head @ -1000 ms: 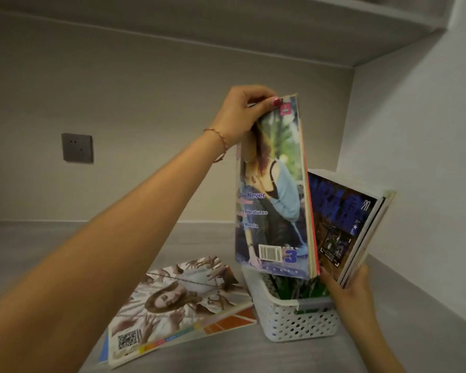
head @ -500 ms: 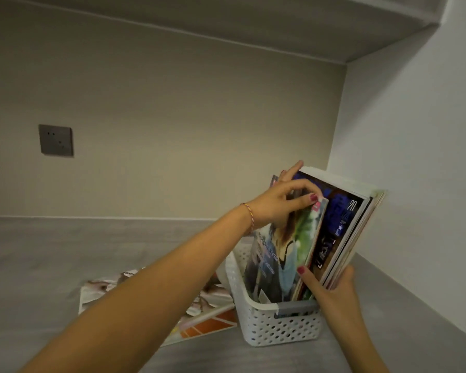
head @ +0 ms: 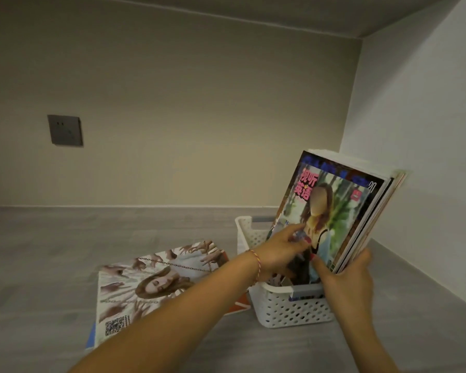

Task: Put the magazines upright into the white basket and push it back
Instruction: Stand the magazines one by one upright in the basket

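A white perforated basket (head: pixel 288 310) stands on the grey shelf near the right wall. Several magazines (head: pixel 371 211) stand upright in it, leaning to the right. The front one (head: pixel 334 211) shows a woman against green foliage. My right hand (head: pixel 347 281) grips the lower edge of the leaning stack from the right. My left hand (head: pixel 283 251) rests on the lower cover of the front magazine, fingers spread against it. More magazines (head: pixel 156 281) lie flat on the shelf to the left of the basket, the top one showing a woman among many hands.
The grey shelf floor (head: pixel 65 251) stretches left and back to a beige wall with a dark socket plate (head: pixel 65 130). A white side wall (head: pixel 420 157) rises close to the right of the basket. Another shelf board (head: pixel 253 9) runs overhead.
My left hand lowered the woman-cover magazine from above the basket into it, against the stack. It then slid from the top edge down to the lower cover. My right hand kept holding the stack.
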